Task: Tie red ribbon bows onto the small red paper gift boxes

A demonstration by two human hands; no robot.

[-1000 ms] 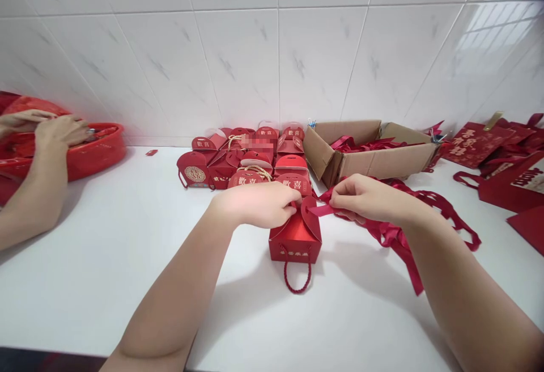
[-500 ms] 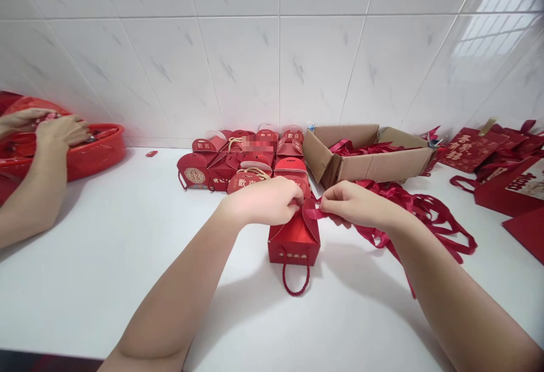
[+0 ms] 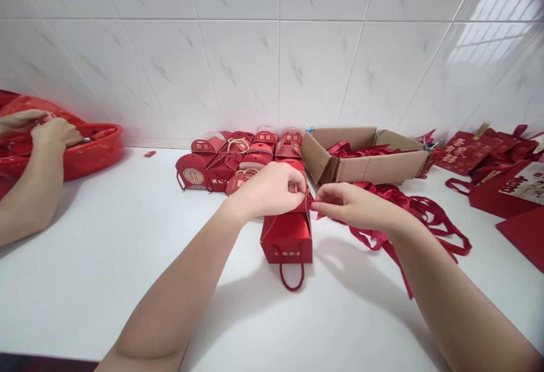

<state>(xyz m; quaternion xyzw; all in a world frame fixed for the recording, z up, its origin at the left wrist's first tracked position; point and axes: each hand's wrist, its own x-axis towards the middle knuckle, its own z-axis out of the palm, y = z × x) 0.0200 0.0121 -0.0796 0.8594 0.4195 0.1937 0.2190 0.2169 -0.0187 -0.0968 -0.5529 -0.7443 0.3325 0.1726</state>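
Note:
A small red gift box (image 3: 287, 241) stands on the white table in front of me, its twisted red cord handle (image 3: 291, 288) hanging down the near side. At its top, my left hand (image 3: 278, 189) is closed with curled fingers on the raised flaps, which the hand partly hides. My right hand (image 3: 346, 204) is just right of the flaps, thumb and forefinger pinched on a dark red ribbon (image 3: 319, 215). More loose red ribbons (image 3: 429, 219) lie in a tangle behind and beside my right hand.
Several red gift boxes (image 3: 203, 146) stand grouped by the tiled wall. An open cardboard box (image 3: 378, 165) holds more ribbon. Red paper bags (image 3: 488, 193) are at the right. At the left, another person's hands (image 3: 55, 132) are over a red plastic basin (image 3: 102, 148).
My left hand has risen slightly, and the box's near flap has lifted, leaving a gap below it. The box has shifted a little left. My right hand has moved slightly left.

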